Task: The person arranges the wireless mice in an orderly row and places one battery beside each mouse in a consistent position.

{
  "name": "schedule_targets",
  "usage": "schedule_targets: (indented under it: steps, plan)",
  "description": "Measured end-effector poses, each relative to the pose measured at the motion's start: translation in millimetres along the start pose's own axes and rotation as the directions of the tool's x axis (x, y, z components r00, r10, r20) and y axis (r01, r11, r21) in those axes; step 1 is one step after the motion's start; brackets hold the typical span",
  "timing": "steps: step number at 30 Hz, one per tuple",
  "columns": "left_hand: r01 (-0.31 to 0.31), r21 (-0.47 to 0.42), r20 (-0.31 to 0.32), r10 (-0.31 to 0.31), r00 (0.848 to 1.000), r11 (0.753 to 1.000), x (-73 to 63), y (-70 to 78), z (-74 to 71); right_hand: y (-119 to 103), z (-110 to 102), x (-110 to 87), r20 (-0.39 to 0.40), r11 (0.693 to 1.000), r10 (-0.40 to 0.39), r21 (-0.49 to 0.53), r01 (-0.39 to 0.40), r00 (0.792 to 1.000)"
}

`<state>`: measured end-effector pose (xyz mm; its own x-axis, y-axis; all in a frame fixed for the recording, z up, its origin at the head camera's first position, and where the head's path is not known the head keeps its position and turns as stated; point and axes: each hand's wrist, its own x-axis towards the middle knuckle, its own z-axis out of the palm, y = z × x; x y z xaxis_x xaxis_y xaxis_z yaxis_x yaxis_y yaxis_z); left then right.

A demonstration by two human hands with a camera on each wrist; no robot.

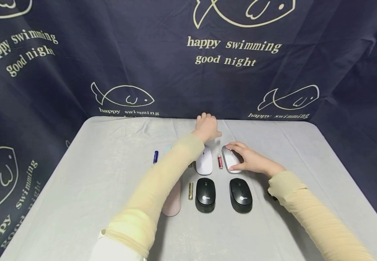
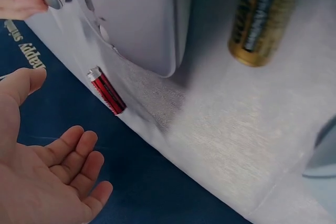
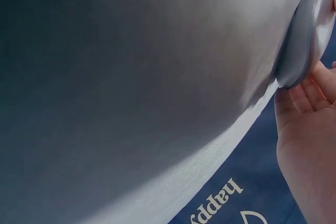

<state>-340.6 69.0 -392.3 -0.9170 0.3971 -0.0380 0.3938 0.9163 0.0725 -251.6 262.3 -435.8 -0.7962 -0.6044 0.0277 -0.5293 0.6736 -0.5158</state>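
Observation:
My left hand [image 1: 206, 127] is above the back of the table, beyond a white mouse [image 1: 204, 165]. The left wrist view shows this hand's fingers loosely bent with nothing between them. My right hand [image 1: 252, 160] holds a silver computer mouse [image 1: 232, 159], its thumb at the near end and its fingers over the far end. From the right wrist view, the fingers curl round the end of that mouse [image 3: 300, 48]. Between the white and silver mice lies a red battery [image 1: 220, 162].
Two black mice [image 1: 205, 195] stand nearer the front, with a gold battery [image 1: 191, 191] left of them. A pink mouse [image 1: 172, 203] is partly hidden by the left sleeve. Farther left lies a blue battery [image 1: 156, 157]. A dark printed curtain [image 1: 175, 65] hangs behind the table.

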Motion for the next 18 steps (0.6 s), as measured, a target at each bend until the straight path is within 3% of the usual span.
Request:
schedule_targets:
  steps: [7,18]
  plan:
    - [0.041,0.044,0.008,-0.042,0.999,0.998,8.9,6.5,3.1,1.9,0.2,-1.1,0.003,1.0,0.015,-0.006,-0.015,1.0]
    - [0.108,0.117,0.084,-0.118,0.989,0.987,17.2,7.0,2.2,1.6,-1.0,-0.2,0.003,1.0,0.0,0.001,0.0,1.0]
